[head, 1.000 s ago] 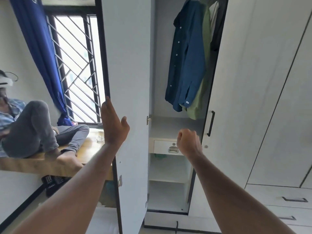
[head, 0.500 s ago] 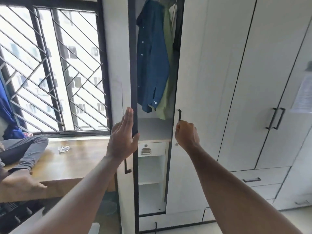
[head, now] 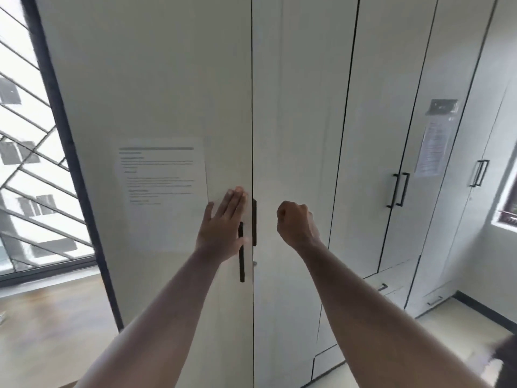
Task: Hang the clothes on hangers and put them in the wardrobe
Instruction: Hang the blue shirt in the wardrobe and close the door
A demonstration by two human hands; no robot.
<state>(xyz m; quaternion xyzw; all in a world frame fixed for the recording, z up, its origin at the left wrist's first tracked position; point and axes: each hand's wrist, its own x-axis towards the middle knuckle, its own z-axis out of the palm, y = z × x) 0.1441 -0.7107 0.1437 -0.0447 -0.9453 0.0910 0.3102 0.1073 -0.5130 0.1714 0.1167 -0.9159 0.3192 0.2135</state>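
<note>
Head-cam view, looking straight at a white wardrobe [head: 293,107] w/ both its near doors closed. Two bare forearms reach up from the bottom of the frame toward the doors.

The left hand [head: 223,225] lies flat on the left door [head: 156,79], fingers straight and together, palm against the panel right beside the centre seam. It covers the upper part of a black vertical handle [head: 241,264]; the lower part of that handle shows below the wrist. A second black handle [head: 254,222], on the right door [head: 296,135], sits just across the seam.

The right hand [head: 296,222] is curled into a loose fist, holding nothing, knuckles toward the right door (can't tell whether it touches the panel). It is near the right handle but apart from it.

No clothes or hangers show; the wardrobe interior is hidden behind the closed doors.

A printed paper sheet [head: 162,180] is stuck to the left door, left of the flat hand; text too blurred to read. Further right, more white wardrobe doors w/ paired black handles [head: 398,190], and another taped notice [head: 435,147]. Low drawers [head: 386,287] sit under those doors. Far left: a window w/ a diagonal metal grille [head: 30,152] and a wooden surface [head: 50,317] below it. Far right edge: part of a second window [head: 507,208].
</note>
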